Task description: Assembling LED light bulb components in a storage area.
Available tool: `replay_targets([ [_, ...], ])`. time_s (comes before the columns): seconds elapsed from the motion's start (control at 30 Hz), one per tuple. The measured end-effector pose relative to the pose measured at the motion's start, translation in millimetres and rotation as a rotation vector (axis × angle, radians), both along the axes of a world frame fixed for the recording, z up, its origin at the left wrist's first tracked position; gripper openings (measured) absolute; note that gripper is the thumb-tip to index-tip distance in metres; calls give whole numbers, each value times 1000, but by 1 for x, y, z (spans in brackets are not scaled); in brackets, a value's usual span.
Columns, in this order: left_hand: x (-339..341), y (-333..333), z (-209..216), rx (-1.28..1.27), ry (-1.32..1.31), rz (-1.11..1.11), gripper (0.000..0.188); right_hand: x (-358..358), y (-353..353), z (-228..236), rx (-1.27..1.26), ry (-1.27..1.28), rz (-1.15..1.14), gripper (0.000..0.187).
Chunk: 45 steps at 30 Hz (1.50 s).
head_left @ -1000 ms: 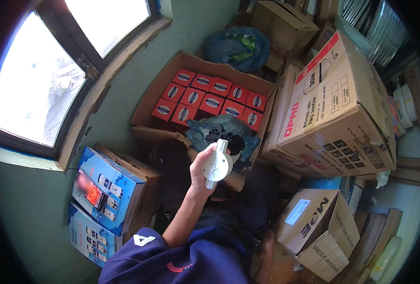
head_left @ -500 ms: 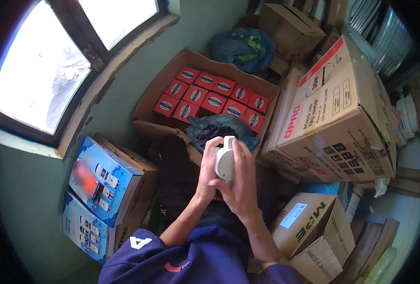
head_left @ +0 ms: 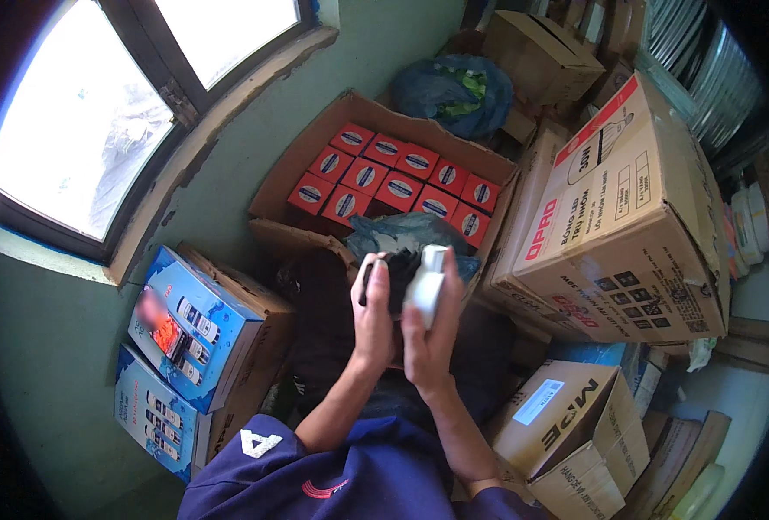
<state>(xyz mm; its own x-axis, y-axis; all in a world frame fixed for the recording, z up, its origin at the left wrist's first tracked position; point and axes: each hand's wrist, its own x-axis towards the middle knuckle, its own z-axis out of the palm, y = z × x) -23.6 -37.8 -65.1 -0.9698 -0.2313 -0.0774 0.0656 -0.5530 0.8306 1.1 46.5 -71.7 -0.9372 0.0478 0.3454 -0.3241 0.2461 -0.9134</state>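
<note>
My right hand (head_left: 432, 334) is closed around a white, rounded plastic piece (head_left: 425, 290) with a squarish end pointing away from me. Just left of it, my left hand (head_left: 372, 316) is upright with its thumb raised, closed on a thin black piece (head_left: 365, 284) whose kind I cannot make out. A gap separates the two hands. Behind them, a bluish plastic bag (head_left: 402, 230) with dark contents lies at the near edge of an open carton (head_left: 272, 186). Rows of small red boxes (head_left: 364, 176) fill that carton.
A large printed carton (head_left: 610, 234) stands to the right, with a smaller opened carton (head_left: 566, 416) nearer me. Blue printed boxes (head_left: 198, 329) are stacked at the left below the window (head_left: 64, 121). A knotted blue bag (head_left: 454, 91) and another carton (head_left: 540, 56) lie at the back.
Both hands were together on the white piece; now they are apart. My right hand keeps the white piece, turned slightly and moved right, while my left hand has a black piece.
</note>
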Motion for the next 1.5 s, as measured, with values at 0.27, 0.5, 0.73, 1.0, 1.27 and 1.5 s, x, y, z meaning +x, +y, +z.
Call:
replay_targets([
  [0.27,5,0,17,-411,66,282,33,9,-7,13,-78,-4,27,66],
  [0.5,3,-10,21,-201,23,328,33,6,16,18,-92,-62,265,56],
  [0.73,4,-26,29,-734,222,212,23,6,36,23,165,-61,178,77],
  [1.0,5,-12,31,-900,525,295,17,-3,44,23,91,-64,96,81],
  [1.27,4,-17,30,-634,162,243,21,15,37,2,-470,-345,15,65],
  [1.5,20,9,28,-579,162,187,24,-13,37,7,-1189,-105,-48,52],
])
